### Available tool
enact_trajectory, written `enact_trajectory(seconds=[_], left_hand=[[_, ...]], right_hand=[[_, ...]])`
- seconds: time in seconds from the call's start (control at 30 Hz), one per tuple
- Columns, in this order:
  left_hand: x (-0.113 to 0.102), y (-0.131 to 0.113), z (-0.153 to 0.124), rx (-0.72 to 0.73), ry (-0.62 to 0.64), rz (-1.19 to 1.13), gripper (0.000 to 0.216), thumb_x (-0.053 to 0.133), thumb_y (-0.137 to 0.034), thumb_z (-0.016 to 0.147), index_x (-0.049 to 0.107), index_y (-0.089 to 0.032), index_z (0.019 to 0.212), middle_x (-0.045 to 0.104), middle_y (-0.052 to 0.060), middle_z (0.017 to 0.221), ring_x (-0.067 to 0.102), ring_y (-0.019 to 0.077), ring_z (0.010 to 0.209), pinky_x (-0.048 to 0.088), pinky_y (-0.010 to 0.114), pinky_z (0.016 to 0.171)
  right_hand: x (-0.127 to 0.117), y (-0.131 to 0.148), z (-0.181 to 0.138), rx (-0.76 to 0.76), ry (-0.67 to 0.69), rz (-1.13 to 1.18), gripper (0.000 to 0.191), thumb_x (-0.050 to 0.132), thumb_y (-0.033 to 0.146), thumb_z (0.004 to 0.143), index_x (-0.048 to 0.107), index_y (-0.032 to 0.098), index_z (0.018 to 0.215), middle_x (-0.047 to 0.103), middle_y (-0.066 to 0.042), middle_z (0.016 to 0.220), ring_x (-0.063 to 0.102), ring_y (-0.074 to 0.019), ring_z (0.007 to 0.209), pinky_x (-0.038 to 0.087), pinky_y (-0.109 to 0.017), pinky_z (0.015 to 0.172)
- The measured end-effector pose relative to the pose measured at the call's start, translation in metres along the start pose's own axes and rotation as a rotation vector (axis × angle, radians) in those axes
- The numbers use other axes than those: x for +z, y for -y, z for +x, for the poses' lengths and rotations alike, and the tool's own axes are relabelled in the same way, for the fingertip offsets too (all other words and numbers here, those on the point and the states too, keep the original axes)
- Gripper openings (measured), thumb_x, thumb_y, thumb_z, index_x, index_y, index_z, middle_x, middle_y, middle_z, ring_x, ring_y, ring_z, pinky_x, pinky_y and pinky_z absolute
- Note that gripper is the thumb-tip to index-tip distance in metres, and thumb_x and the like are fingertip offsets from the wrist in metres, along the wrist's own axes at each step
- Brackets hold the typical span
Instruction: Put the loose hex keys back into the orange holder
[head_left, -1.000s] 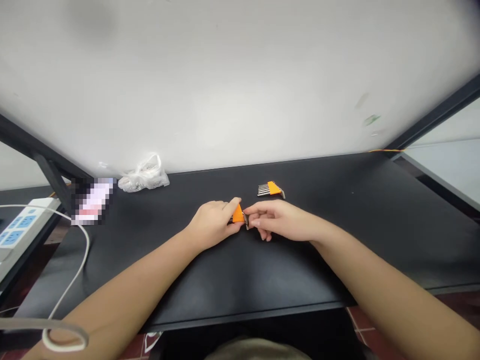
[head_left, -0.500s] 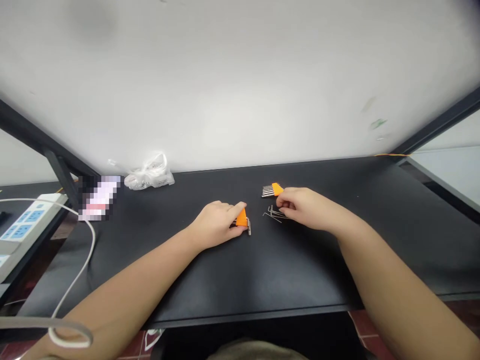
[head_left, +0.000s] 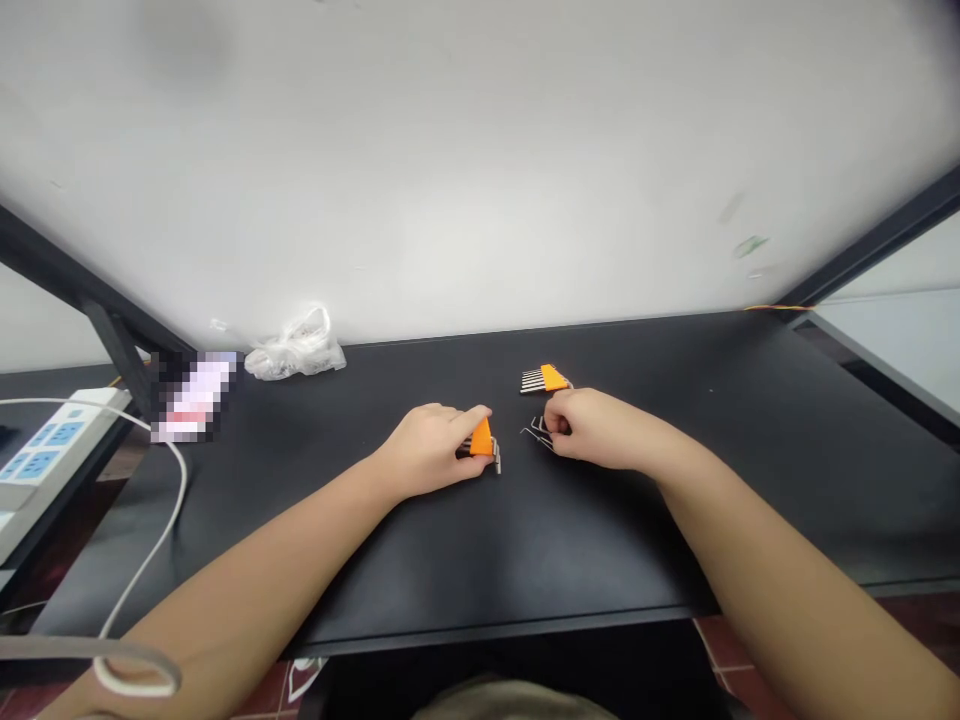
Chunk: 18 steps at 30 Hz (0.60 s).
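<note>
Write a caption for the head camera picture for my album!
Left hand holds an orange hex-key holder while right hand touches loose hex keys on a black table.

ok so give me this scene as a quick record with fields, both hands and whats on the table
surface: black table, white wall behind
left hand: closed on an orange holder with metal keys sticking out, low on the table
right hand: fingertips closed on loose keys lying on the table
behind the hands: second orange holder with a row of keys, untouched
far left: plastic bag, power strip, white cable
</note>
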<state>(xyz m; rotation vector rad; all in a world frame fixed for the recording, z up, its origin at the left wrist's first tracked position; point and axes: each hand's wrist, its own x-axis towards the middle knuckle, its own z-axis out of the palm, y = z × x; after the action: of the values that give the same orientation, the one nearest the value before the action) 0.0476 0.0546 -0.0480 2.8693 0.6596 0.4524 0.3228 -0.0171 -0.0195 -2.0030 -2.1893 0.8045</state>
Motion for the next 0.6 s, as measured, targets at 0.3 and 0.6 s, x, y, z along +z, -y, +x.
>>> enact_trajectory(seconds=[0.3,0.6], left_hand=[[0.001,0.001,-0.001,0.007,-0.079,-0.054,0.045,0.064,-0.041,0.088,0.058,-0.023,0.129,0.067,-0.002,0.074,0.064,0.0156,0.066,0.051,0.030,0.076],[-0.002,-0.003,-0.002,0.040,-0.195,-0.204,0.045,0.065,-0.036,0.087,0.056,-0.022,0.130,0.068,-0.003,0.075,0.064,0.0138,0.068,0.052,0.027,0.073]], right_hand=[[-0.006,0.008,-0.009,-0.172,-0.193,0.399,0.005,0.063,0.020,0.083,0.061,0.023,0.087,0.064,0.002,0.074,0.058,-0.0140,0.062,0.048,-0.028,0.060],[0.018,0.040,-0.007,-0.371,-0.326,1.078,0.017,0.074,0.030,0.090,0.069,0.022,0.105,0.076,-0.007,0.097,0.077,-0.0228,0.082,0.065,-0.041,0.075]])
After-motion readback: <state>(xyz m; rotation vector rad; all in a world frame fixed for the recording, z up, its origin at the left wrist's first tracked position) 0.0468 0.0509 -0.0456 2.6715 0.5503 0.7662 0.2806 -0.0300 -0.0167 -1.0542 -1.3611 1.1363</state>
